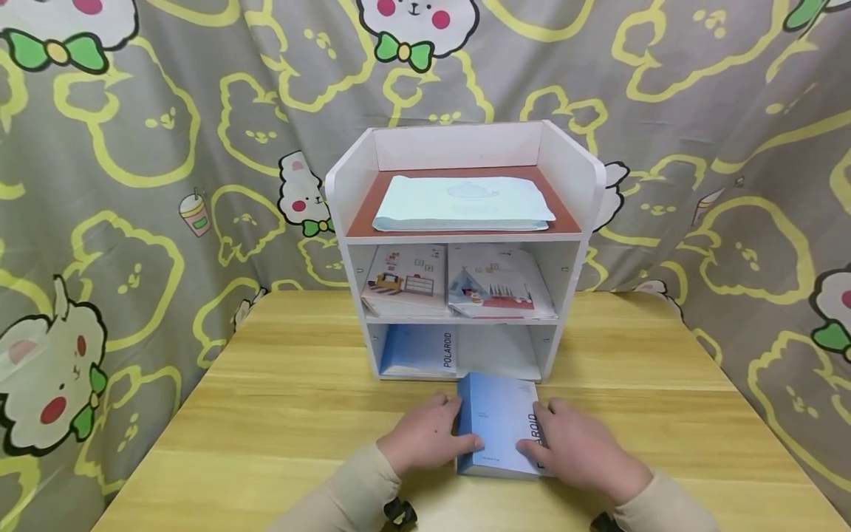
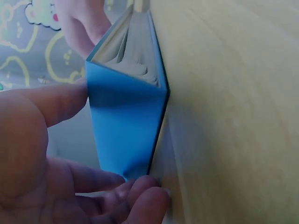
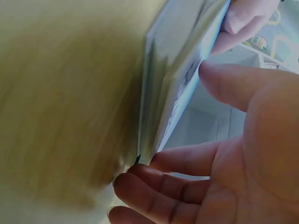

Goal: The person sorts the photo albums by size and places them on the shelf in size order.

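Observation:
A thick blue-and-white photo album [image 1: 500, 423] lettered POLAROID lies flat at the table's front, just before the shelf's lowest compartment. My left hand [image 1: 431, 434] grips its left side, thumb over the cover and fingers along the blue spine [image 2: 126, 121]. From the right side my right hand [image 1: 577, 445] holds it, the thumb on the cover and the fingers at the side edge [image 3: 161, 107]. Page edges [image 2: 133, 56] show at its near end in the left wrist view. A matching album [image 1: 419, 349] lies in the left half of the bottom compartment.
The small white shelf [image 1: 598, 181] stands at the table's back. Two illustrated books [image 1: 405, 279] lie side by side in its middle compartment. A pale folded item [image 1: 465, 203] with a whale drawing rests on the brown top. Wooden table [image 1: 279, 414] extends on both sides; a patterned curtain [image 1: 219, 66] hangs behind.

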### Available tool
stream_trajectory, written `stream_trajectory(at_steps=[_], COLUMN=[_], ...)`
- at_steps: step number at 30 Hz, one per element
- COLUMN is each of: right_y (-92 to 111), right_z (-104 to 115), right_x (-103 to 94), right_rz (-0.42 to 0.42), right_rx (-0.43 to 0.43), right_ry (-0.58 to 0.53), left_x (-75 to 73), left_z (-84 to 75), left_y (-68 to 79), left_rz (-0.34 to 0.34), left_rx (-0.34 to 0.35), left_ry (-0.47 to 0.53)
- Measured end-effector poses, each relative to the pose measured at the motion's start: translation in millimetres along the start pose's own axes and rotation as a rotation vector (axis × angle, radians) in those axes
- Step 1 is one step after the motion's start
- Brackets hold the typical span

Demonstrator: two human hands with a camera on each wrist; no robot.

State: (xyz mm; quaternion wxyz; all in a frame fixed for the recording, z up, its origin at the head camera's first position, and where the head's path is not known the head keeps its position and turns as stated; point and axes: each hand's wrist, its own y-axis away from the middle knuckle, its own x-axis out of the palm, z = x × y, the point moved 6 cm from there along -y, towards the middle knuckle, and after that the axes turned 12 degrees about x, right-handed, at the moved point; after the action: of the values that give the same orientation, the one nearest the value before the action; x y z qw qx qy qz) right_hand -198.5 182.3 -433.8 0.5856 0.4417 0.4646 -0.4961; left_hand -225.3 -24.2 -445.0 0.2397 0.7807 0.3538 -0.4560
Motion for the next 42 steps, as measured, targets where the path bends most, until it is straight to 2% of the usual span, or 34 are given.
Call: stream_trajectory(at_steps=[7, 15, 22, 26, 33, 42], right_y=[0, -2, 0, 0, 2, -2], right_z=[-1, -4, -7, -8, -8, -7], right_x=[5.3, 7.0, 11.7, 10.9, 3.0, -3.0], right_rz=[0.017, 0.048, 0.109, 0.097, 0.073, 0.038], right_rx=[0.010, 0.028, 0.053, 0.054, 0.043, 0.009], right_ry=[-0.034, -0.016, -0.113, -0.136, -0.149, -0.146], left_x=[6.4, 5.7, 8.9, 11.9, 10.2, 8.0], left_z=[-3.2, -5.0, -2.6, -0.5, 0.0, 1.2], left_y=[-0.1, -1.3, 0.2, 1.0, -1.3, -7.6], left_rz=[0.019, 0.027, 0.002, -0.016, -0.040, -0.040], left_rx=[0.027, -0.006, -0.046, -0.055, -0.026, -0.034], left_ry=[0.013, 0.113, 0.279, 0.363, 0.281, 0.252])
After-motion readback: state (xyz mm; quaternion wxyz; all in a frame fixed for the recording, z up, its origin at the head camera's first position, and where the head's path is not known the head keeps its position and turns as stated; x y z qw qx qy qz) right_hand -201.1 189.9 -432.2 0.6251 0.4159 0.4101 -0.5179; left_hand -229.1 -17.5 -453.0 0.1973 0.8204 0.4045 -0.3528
